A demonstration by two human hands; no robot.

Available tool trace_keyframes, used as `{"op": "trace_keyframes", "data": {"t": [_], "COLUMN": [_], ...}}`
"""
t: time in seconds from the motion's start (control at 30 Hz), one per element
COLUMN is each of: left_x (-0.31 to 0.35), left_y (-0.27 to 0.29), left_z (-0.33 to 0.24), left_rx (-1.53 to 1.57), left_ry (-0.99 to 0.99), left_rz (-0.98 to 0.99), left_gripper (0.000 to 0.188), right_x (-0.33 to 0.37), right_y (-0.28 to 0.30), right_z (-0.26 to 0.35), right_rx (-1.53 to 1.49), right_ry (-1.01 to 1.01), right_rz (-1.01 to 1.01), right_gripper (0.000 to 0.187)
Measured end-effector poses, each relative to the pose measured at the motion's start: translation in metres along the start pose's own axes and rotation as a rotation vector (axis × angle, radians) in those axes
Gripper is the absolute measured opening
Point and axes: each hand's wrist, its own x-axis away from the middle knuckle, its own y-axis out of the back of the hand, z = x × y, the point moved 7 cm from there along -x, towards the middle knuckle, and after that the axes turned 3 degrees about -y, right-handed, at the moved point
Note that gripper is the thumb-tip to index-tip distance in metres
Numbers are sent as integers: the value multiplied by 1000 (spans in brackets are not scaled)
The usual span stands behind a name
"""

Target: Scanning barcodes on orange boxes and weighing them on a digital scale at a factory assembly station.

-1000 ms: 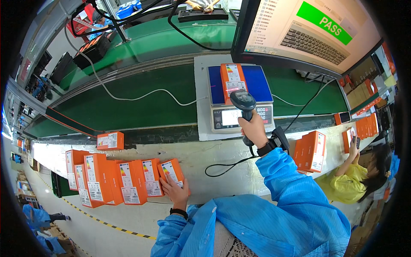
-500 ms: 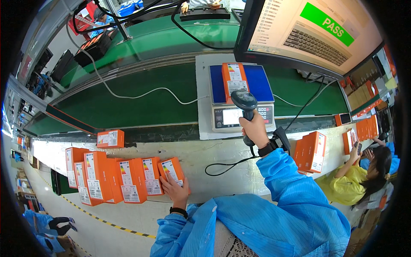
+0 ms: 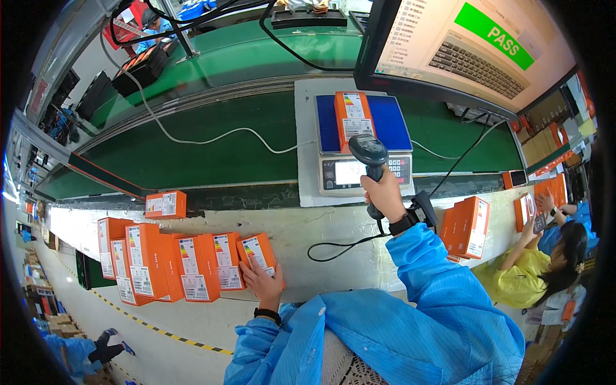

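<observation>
My right hand (image 3: 384, 194) is wrapped round the handle of a dark barcode scanner (image 3: 368, 151). The scanner's head hangs over the front end of an orange box (image 3: 352, 114), which lies with its white label up on the blue plate of a weighing scale (image 3: 391, 125). To the left, my left hand (image 3: 263, 282) lies with spread fingers on the rightmost box (image 3: 258, 249) of a row of orange labelled boxes (image 3: 142, 263). That box leans slightly, and the fingers cover part of its label.
A monitor (image 3: 475, 48) with a green banner stands behind the scale. One orange box (image 3: 165, 205) lies apart near the green belt (image 3: 212, 144). More boxes (image 3: 465, 226) stand at right, near a person in yellow (image 3: 523, 273). The scanner's black cable (image 3: 333, 248) loops across the bench.
My hands, the scanner and the boxes keep nearly the same places. The scale's display now shows digits more plainly. In the background at lower left, a person has shifted position.
</observation>
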Motion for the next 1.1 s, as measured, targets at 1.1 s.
{"op": "trace_keyframes", "data": {"t": [1.1], "left_x": [-1], "left_y": [1], "left_z": [0], "left_rx": [7], "left_ry": [21], "left_rz": [32], "left_gripper": [89], "right_x": [1], "right_y": [2], "right_z": [-2], "right_rx": [4], "right_ry": [-45], "right_rz": [-1], "right_gripper": [28]}}
